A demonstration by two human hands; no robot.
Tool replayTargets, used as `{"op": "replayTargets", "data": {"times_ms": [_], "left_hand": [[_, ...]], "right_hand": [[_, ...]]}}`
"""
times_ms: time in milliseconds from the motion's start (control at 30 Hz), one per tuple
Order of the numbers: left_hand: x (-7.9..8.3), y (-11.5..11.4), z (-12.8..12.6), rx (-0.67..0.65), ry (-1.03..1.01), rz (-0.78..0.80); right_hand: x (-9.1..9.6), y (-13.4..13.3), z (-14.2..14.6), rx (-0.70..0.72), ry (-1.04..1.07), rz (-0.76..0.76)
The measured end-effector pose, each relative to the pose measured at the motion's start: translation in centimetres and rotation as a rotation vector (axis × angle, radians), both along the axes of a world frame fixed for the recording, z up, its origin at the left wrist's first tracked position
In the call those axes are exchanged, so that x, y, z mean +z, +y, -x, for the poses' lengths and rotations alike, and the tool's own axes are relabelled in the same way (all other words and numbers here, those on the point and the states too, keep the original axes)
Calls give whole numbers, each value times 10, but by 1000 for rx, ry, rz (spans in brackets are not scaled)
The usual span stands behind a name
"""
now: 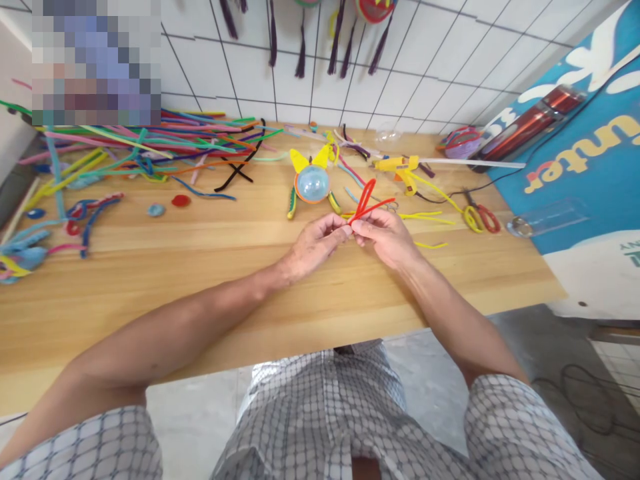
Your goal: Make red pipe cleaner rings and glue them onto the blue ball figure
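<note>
Between my two hands is a red pipe cleaner (367, 197), bent into a narrow loop with a loose end pointing right. My left hand (320, 243) pinches its lower part from the left. From the right, my right hand (385, 235) grips it with thumb and fingers, the fingertips of both hands almost touching. Just beyond them stands a small figure (313, 183) with a clear dome, an orange rim, yellow ears and green-and-yellow legs. Yellow pipe cleaners (430, 217) lie beside and partly behind my right hand.
Many coloured pipe cleaners (165, 143) are heaped at the back left. A yellow glue gun (400, 170) with a white stick, scissors (480, 217) and a clear plastic tube (555, 217) lie to the right. A red thermos (535, 123) is at the back right; tassels (301, 57) hang above.
</note>
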State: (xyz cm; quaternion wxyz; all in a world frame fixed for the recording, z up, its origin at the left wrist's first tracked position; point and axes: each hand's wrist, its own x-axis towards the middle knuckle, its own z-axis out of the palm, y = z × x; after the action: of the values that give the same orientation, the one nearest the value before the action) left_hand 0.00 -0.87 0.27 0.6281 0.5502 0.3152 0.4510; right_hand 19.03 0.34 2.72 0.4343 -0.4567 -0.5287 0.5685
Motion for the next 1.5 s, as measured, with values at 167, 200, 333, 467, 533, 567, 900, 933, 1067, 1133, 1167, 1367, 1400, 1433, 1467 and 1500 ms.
{"op": "replayTargets", "data": {"times_ms": [167, 200, 333, 467, 533, 567, 900, 933, 1067, 1133, 1167, 1367, 1400, 1433, 1467, 1500], "left_hand": [[-4, 3, 2, 32, 51, -52], [-4, 3, 2, 28, 55, -60], [-5, 2, 0, 10, 47, -50], [-10, 1, -4, 37, -28, -15], [-13, 2, -5, 58, -88, -24], [-14, 2, -6, 68, -114, -43], [-5, 4, -4, 206, -149, -166], [-5, 5, -3, 217, -141, -160], [-5, 7, -1, 236, -111, -133], [-6, 7, -2, 223, -113, -133], [-6, 7, -2, 216, -115, -137], [-8, 6, -1, 213, -68, -218], [-9, 7, 0, 216, -52, -228], [-10, 8, 0, 220, -40, -234], [-12, 8, 0, 225, -31, -238], [-13, 10, 0, 228, -28, -241]], "right_hand": [[3, -1, -1, -18, -30, -20], [4, -1, -2, -21, -28, -27], [5, 0, -1, -49, 10, -52], [2, -2, 4, -123, 79, -99], [0, -4, 8, -165, 98, -120], [-1, -5, 9, -180, 101, -128], [-12, 0, -4, -240, -68, -406], [-8, 1, -11, -269, -143, -527], [11, 2, -30, -214, -572, -917], [15, 0, -31, -116, -717, -995], [15, 0, -30, -80, -761, -1020], [9, -1, -21, 7, -890, -1056], [10, -1, -21, 16, -888, -1037], [11, -1, -22, 25, -883, -1015], [13, -1, -23, 33, -875, -994], [15, -1, -23, 41, -869, -974]]}}
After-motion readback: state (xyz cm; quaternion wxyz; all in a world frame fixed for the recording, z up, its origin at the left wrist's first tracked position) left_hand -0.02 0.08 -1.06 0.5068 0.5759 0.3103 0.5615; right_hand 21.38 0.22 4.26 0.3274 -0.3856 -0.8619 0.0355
